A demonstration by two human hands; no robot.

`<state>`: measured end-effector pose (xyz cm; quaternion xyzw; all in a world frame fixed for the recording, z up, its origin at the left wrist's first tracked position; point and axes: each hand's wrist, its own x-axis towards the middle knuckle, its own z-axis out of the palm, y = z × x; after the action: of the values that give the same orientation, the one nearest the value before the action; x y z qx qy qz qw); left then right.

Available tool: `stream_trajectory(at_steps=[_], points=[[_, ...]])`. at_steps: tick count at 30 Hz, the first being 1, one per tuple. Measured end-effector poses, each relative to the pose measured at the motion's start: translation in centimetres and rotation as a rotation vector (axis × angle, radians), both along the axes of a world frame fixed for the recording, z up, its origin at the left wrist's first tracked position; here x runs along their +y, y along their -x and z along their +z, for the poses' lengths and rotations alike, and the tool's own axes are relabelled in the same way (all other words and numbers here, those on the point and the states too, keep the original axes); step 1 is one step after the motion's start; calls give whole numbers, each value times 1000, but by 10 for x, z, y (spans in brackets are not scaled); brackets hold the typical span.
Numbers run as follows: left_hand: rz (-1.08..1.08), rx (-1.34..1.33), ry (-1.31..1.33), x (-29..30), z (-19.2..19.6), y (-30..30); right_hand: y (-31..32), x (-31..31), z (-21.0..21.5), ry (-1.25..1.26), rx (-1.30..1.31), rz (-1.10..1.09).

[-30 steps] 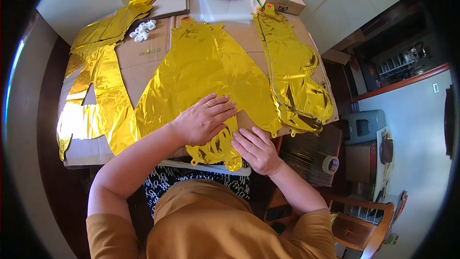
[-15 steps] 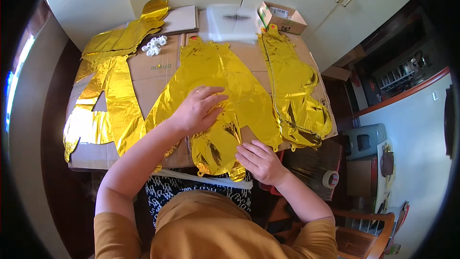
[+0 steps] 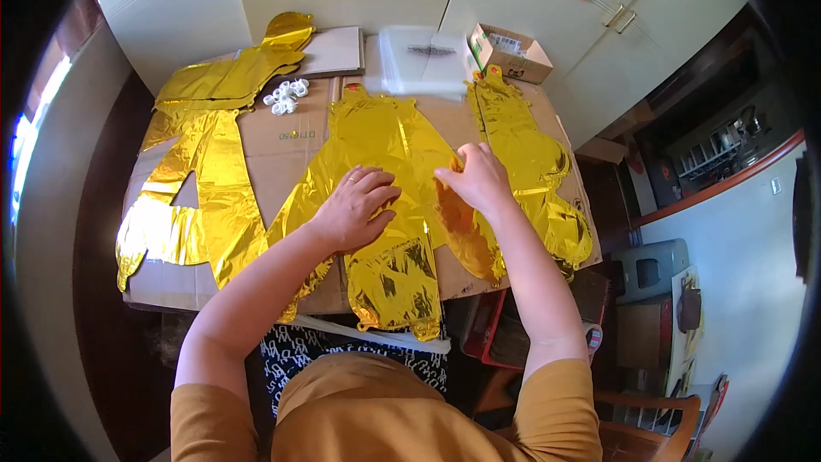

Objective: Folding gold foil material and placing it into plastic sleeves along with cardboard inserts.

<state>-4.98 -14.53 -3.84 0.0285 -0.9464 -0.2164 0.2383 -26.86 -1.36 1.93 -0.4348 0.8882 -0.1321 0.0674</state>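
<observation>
The left hand [image 3: 352,212] rests on the middle foil [image 3: 376,137], fingers loosely extended; the right hand [image 3: 477,178] pinches the foil's lifted right side. The foil lies on cardboard [image 3: 286,154].

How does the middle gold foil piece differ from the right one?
The middle foil spreads wide; the right foil is narrower. The left hand rests on the middle foil while the right hand holds its right flap raised; the right foil lies on the cardboard. Both are shiny, crinkled and gold.
</observation>
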Motion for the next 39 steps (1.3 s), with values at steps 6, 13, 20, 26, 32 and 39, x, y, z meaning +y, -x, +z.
stream_trajectory(at_steps=[6, 13, 20, 26, 32, 39], points=[[20, -16, -21, 0, 0, -6, -4, -20, 7, -240, -3, 10], [80, -80, 43, 3, 3, -5, 3, -13, -27, 215, 108, 39], [85, -117, 20, 2, 4, -6, -6, -19, -3, 207, 13, 44], [98, -108, 34, 2, 0, -3, -16, -33, -9, 460, -664, 157], [117, -158, 44, 4, 9, -7, -18, -22, -20, 521, -393, 310], [109, -96, 18, 2, 0, -5, -17, -6, -55, 423, 208, 702]])
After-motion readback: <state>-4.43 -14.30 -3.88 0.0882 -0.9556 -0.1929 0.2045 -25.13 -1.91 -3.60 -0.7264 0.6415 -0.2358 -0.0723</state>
